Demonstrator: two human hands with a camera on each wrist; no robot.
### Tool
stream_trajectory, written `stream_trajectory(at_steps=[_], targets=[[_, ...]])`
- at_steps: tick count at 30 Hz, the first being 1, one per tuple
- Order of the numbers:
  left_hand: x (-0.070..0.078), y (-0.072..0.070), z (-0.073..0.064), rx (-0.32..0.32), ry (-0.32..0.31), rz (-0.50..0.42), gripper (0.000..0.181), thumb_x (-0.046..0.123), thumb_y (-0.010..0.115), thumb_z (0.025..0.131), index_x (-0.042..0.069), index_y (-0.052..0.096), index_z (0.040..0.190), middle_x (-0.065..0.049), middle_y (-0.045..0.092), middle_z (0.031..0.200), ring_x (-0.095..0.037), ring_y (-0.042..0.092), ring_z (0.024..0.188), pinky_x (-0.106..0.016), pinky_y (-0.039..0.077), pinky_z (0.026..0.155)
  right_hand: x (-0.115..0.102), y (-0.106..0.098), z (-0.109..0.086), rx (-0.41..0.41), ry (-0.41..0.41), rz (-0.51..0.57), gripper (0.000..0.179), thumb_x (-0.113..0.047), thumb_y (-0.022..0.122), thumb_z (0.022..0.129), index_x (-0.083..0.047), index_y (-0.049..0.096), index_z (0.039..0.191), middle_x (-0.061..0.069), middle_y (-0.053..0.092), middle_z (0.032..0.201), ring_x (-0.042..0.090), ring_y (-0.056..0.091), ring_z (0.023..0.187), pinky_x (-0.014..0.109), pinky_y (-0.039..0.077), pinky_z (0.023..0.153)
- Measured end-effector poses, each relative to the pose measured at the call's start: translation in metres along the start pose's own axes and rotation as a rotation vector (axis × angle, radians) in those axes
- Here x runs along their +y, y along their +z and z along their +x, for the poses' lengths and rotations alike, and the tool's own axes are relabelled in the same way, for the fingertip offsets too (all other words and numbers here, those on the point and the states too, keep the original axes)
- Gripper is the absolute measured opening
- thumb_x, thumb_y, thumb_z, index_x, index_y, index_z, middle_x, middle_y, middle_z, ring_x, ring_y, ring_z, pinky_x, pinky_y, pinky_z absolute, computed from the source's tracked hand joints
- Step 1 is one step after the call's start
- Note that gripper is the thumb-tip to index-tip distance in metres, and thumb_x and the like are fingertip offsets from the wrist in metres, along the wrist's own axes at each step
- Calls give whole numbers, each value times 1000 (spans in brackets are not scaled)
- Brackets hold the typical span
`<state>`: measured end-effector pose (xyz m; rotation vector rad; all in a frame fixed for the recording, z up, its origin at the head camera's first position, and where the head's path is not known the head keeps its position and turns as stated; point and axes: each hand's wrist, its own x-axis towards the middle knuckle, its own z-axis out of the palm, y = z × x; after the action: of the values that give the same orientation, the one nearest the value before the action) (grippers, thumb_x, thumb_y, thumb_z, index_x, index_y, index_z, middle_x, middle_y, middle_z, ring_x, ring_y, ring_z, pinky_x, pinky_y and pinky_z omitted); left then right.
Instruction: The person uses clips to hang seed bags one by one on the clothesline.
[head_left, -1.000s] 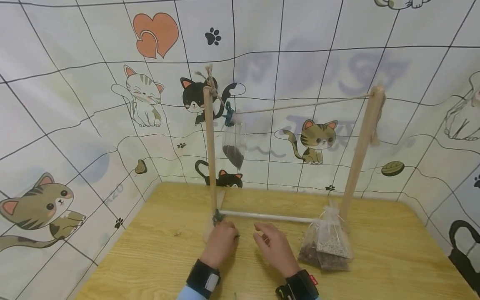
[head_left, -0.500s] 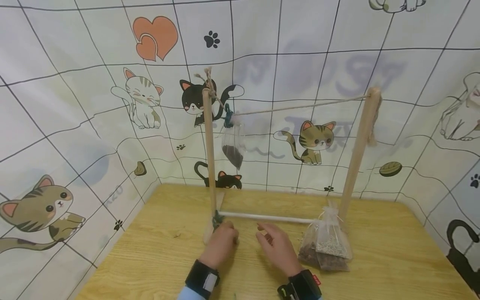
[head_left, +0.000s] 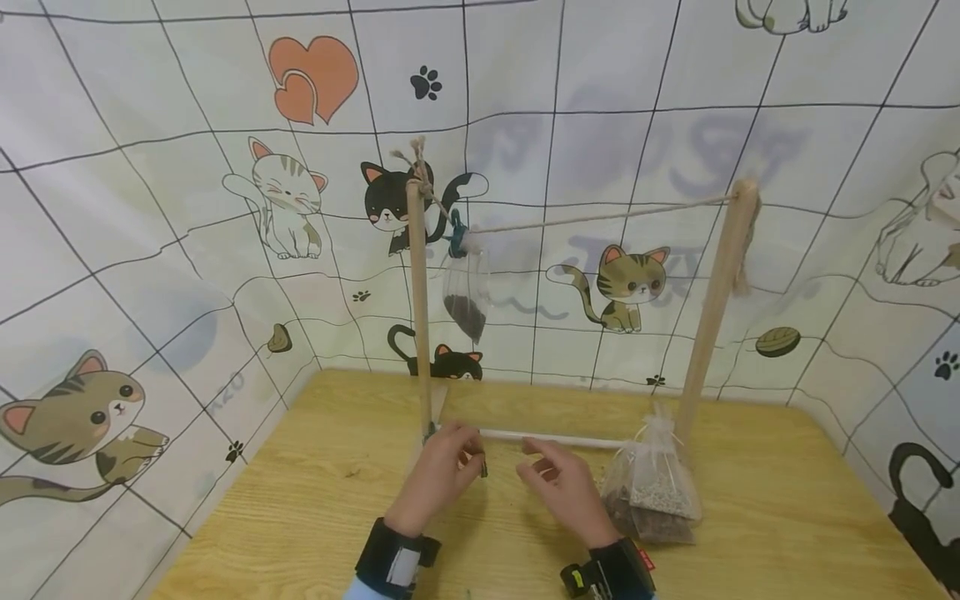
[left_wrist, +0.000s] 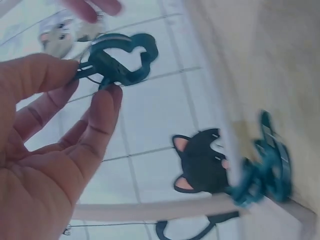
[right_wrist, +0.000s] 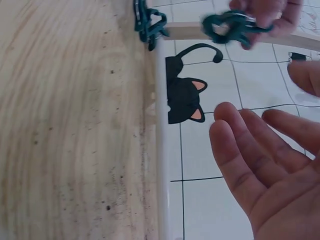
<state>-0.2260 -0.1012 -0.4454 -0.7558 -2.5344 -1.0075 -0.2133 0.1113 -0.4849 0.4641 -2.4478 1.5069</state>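
Observation:
Between thumb and fingertips my left hand (head_left: 438, 475) pinches the handles of a green clothes peg (left_wrist: 111, 69), whose looped jaws point away from the palm. More green pegs (left_wrist: 275, 167) sit at the foot of the left wooden post (head_left: 418, 308), mostly behind that hand in the head view. My right hand (head_left: 566, 492) is held out with relaxed, slightly bent fingers and nothing in them, to the right of the left hand. Above, a peg (head_left: 457, 235) on the string (head_left: 600, 217) holds a small clear bag (head_left: 466, 315) with dark contents.
The string runs to a right wooden post (head_left: 716, 308). A white rod (head_left: 555, 437) joins the posts low down, just beyond my hands. Sheer drawstring bags (head_left: 660, 492) stand by the right post on the wooden table (head_left: 300, 500). A cat-print cloth (head_left: 517, 150) hangs behind.
My left hand has risen slightly from beside the left post's foot and turned, bringing the peg into sight at its fingertips. The right hand has barely shifted.

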Motion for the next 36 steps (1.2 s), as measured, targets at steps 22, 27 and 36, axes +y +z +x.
stream_trajectory(at_steps=[22,27,36], targets=[[32,7,14,-21,50,-540,42,7,70,79,11,55,118,-11,59,110,-24,65,91,-31,53,79,-17,-23,1,-73,-76,68,41,-39,68,80,-29,59,119,-6,64,104,10,60,77,30,51,70],[30,4,14,-32,35,-488,40,24,70,81,16,58,118,-5,61,105,-18,63,86,-31,53,75,-19,-24,0,-83,-91,93,43,-36,68,80,-26,59,121,-5,64,101,10,60,76,31,51,71],[32,4,13,-52,14,-501,38,28,69,82,13,60,115,-8,63,99,-13,62,82,-30,53,74,-20,-25,-2,-109,-90,88,41,-38,65,83,-28,58,122,-5,62,96,9,60,75,31,51,71]])
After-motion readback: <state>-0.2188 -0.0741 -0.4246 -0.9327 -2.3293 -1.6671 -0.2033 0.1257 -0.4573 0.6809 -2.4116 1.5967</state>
